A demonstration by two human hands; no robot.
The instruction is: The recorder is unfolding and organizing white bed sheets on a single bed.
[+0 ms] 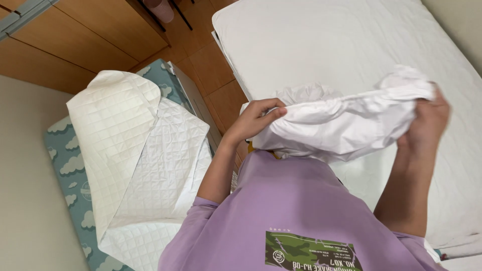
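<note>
A bunched white cloth (341, 120) hangs between both hands, in front of my chest. My left hand (256, 119) grips its left edge with fingers curled over the fabric. My right hand (427, 123) is closed on the cloth's right end, higher up. The cloth sags in folds between them, over the white sheet of the bed (326, 45). My purple shirt fills the lower middle of the view.
A white quilted pad (135, 150) lies folded on a teal mattress with a cloud pattern (63, 155) at the left. Wooden floor (211, 65) runs between it and the bed. A wooden cabinet (100, 25) stands at the top left.
</note>
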